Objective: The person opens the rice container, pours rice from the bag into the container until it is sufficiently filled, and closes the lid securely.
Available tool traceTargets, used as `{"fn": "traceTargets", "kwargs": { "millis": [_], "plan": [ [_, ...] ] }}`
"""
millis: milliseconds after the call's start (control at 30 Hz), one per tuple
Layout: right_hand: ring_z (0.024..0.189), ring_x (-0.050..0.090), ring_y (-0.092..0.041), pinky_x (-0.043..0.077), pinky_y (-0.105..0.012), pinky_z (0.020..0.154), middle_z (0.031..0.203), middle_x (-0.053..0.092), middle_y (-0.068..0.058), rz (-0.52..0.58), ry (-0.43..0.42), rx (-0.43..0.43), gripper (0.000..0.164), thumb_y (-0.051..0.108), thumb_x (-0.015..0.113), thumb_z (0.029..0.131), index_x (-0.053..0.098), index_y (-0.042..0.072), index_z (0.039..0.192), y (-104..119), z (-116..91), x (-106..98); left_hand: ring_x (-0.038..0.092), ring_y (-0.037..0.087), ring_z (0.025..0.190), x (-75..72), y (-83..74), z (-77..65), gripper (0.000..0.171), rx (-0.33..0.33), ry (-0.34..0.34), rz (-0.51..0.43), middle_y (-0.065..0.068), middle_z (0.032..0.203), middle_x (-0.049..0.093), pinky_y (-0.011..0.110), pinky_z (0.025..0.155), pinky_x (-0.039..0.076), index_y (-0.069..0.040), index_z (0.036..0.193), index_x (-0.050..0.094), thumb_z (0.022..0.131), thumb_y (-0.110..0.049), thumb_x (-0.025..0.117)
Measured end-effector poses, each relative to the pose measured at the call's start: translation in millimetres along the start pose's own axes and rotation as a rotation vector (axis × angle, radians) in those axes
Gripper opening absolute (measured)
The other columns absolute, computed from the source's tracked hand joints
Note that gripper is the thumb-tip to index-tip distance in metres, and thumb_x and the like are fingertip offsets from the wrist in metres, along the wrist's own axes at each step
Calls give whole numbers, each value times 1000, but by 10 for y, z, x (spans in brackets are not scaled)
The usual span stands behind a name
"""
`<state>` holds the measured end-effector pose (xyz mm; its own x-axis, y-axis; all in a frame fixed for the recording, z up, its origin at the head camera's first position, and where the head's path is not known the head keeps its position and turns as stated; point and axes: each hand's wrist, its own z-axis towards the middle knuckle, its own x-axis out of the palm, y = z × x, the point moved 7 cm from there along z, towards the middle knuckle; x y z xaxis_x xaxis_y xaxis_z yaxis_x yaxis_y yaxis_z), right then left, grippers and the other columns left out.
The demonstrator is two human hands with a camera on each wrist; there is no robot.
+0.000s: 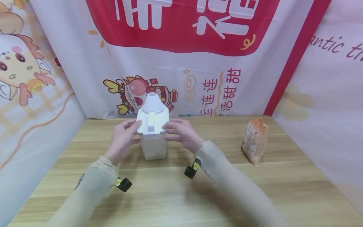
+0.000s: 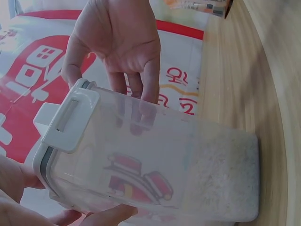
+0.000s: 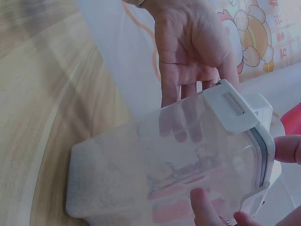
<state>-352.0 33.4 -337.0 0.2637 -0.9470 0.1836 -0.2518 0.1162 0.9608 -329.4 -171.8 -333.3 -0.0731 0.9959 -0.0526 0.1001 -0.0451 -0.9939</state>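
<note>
Wood-grain tabletop (image 1: 158, 201) stretches below the left hand (image 1: 123, 136) and right hand (image 1: 184, 133) | a white-lidded translucent container (image 1: 154, 147) stands upright on it between the two | an orange-topped packet (image 1: 254, 140) rests well to the right hand's right

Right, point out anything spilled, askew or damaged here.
Nothing stands out: the translucent container stands upright between the left hand and right hand, its white lid sits on top, and no spill shows on the visible table.
</note>
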Motion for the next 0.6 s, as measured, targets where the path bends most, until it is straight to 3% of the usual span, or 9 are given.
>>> {"fn": "traceTargets", "kwargs": {
  "millis": [233, 600],
  "plan": [
    [120, 53, -31, 55, -41, 89, 125, 60, -8, -41, 2, 18, 31, 12, 74, 85, 68, 6, 114, 5, -83, -78, 49, 30, 126, 82, 25, -42, 63, -5, 0, -19, 18, 145, 44, 41, 91, 54, -5, 149, 38, 99, -37, 59],
    [118, 55, -30, 55, -39, 88, 132, 54, -11, -26, -45, 26, 61, 13, 77, 82, 52, 5, 136, -29, -246, -337, 51, 30, 125, 339, 29, -114, 58, 10, 11, -31, 17, 143, 47, 40, 88, 55, -4, 144, 43, 98, -33, 63]
  ]
}}
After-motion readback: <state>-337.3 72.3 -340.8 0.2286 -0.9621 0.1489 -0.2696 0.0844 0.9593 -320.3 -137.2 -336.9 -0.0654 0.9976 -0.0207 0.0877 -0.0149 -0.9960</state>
